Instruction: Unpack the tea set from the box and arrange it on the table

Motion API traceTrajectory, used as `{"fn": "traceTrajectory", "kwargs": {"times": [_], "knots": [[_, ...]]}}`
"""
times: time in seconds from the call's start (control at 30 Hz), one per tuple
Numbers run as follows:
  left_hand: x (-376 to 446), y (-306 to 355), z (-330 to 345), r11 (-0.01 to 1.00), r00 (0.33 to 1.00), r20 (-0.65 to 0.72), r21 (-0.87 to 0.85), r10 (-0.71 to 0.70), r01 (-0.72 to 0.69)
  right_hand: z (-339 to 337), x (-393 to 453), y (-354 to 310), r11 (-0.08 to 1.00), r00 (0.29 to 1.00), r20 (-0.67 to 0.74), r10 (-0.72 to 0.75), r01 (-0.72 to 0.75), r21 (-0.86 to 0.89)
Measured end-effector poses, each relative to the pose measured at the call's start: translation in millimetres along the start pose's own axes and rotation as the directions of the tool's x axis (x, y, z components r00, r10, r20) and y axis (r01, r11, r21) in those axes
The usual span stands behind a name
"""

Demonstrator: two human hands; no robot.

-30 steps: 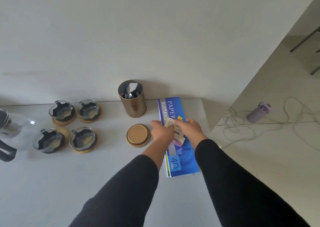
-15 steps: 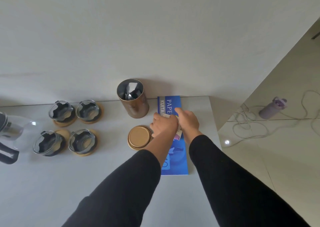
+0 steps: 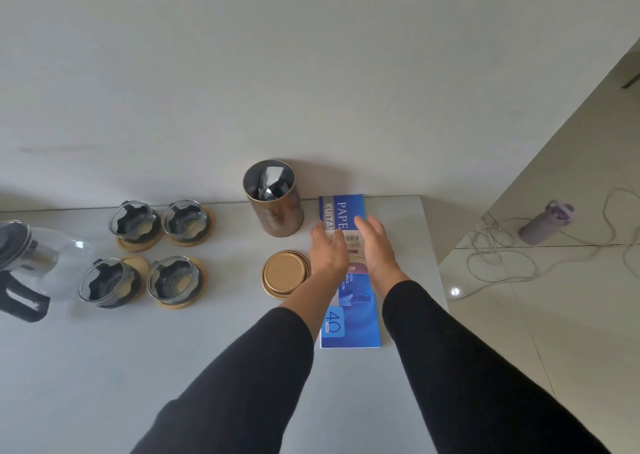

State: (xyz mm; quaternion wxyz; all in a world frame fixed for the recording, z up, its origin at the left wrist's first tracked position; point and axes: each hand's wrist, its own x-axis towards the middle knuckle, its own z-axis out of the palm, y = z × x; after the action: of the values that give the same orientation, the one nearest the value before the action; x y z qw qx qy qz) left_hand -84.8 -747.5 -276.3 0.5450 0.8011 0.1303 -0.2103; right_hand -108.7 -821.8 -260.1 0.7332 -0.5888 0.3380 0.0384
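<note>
Several glass cups sit on round wooden coasters at the left of the grey table. A glass teapot with a black handle lies at the far left edge. An open bronze tin stands by the wall with foil packets inside; its gold lid lies in front of it. My left hand and my right hand hover with straight fingers over a small card lying on a blue paper pack. Neither hand holds anything.
The table's right edge runs just past the blue pack. Beyond it, on the tiled floor, stand a purple bottle and loose white cables. A plain wall backs the table.
Both hands had been pinching the small card over the blue pack; now the fingers have straightened and spread apart, leaving the card lying on the pack.
</note>
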Motion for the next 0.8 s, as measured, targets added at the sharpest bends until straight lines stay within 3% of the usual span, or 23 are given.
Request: {"fn": "traceTrajectory", "kwargs": {"times": [0.47, 0.63, 0.8], "knots": [[-13, -1, -19, 0.997, 0.999, 0.025, 0.066, 0.035, -0.037, 6, -17, 2, 0.992, 0.993, -0.086, -0.085, 0.076, -0.101], [-38, 8, -41, 0.998, 0.998, 0.035, 0.020, 0.059, -0.060, 24, -51, -1, 0.985, 0.972, -0.163, -0.171, 0.162, -0.065], [-83, 5, -91, 0.990, 0.988, 0.088, -0.081, 0.125, -0.118, 65, -106, 19, 0.951, 0.944, -0.243, -0.224, 0.267, 0.157]]}}
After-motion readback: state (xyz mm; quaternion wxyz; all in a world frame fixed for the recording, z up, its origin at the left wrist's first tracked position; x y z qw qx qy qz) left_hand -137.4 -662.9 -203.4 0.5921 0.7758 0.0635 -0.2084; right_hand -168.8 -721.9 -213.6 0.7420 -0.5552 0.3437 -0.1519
